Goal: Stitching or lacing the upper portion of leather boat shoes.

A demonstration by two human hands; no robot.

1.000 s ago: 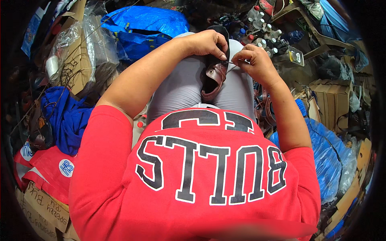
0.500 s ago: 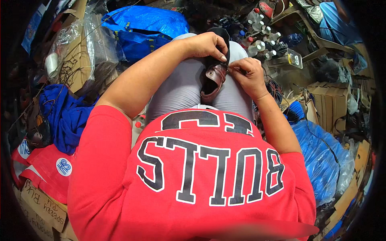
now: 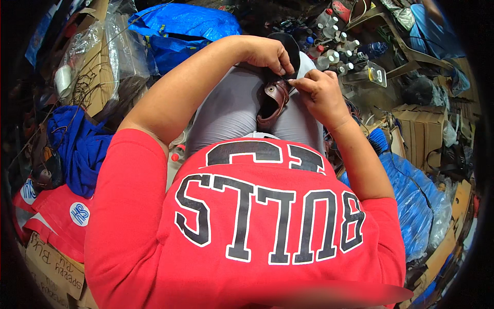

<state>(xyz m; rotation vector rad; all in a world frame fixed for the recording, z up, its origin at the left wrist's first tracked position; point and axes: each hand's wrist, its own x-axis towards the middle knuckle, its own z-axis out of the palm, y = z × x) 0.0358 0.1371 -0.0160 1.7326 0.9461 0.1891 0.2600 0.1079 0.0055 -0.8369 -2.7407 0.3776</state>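
Note:
A dark brown leather shoe (image 3: 271,105) rests between my thighs, its opening toward me and an eyelet showing on its side. At its far end is a flat black piece (image 3: 286,46), perhaps the sole. Bent over that black piece, my left hand (image 3: 267,54) has its fingers curled down and closed on the shoe's far part. On the other side, my right hand (image 3: 323,98) pinches with thumb and forefinger close to the shoe's edge. Whatever lies in that pinch is too small to make out.
Several plastic bottles (image 3: 334,54) stand at the far right beside a wooden frame (image 3: 406,51). A blue bag (image 3: 185,31) lies at the far left, near clear plastic and cardboard. Blue cloth (image 3: 80,149) is on my left; a cardboard box (image 3: 422,131) and blue plastic wrap (image 3: 406,201) are on my right.
My left hand has shifted slightly, with its forearm raised farther away from me. My right hand has turned and moved slightly outward, still pinching by the shoe. The shoe has barely moved.

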